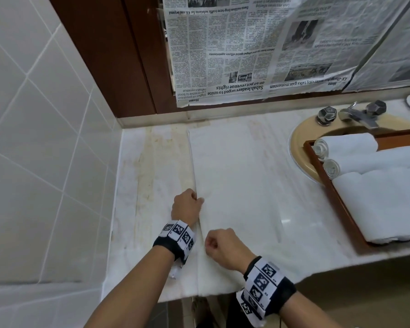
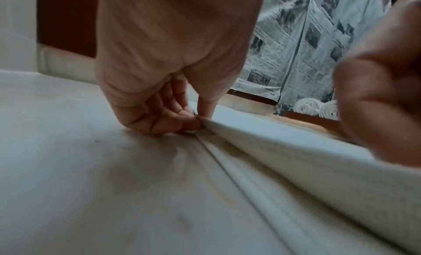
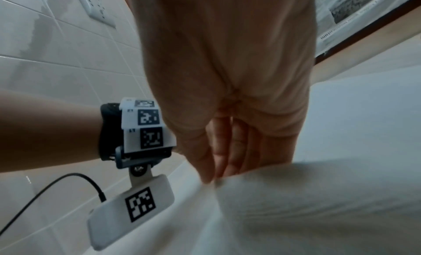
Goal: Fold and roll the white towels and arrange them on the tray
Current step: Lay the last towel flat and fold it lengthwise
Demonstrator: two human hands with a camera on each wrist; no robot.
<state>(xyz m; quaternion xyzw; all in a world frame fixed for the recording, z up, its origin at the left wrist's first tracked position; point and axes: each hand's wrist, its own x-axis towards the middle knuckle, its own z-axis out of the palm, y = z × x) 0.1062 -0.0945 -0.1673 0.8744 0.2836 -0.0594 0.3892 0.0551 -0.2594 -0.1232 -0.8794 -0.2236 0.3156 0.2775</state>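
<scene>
Right hand (image 1: 220, 247), left hand (image 1: 186, 205), pinching towel (image 1: 234, 181)

Marble counter (image 1: 147, 176), pale with brownish stains, fills the centre of the head view. White wall tiles (image 1: 33, 114) occupy the left. Dark brown wood panelling (image 1: 109, 55) stands at upper centre, with newspaper sheets (image 1: 246, 43) hung upside down to its right. A beige sink (image 1: 298, 147) with a metal tap (image 1: 355, 114) and two faceted knobs sits at right.
</scene>
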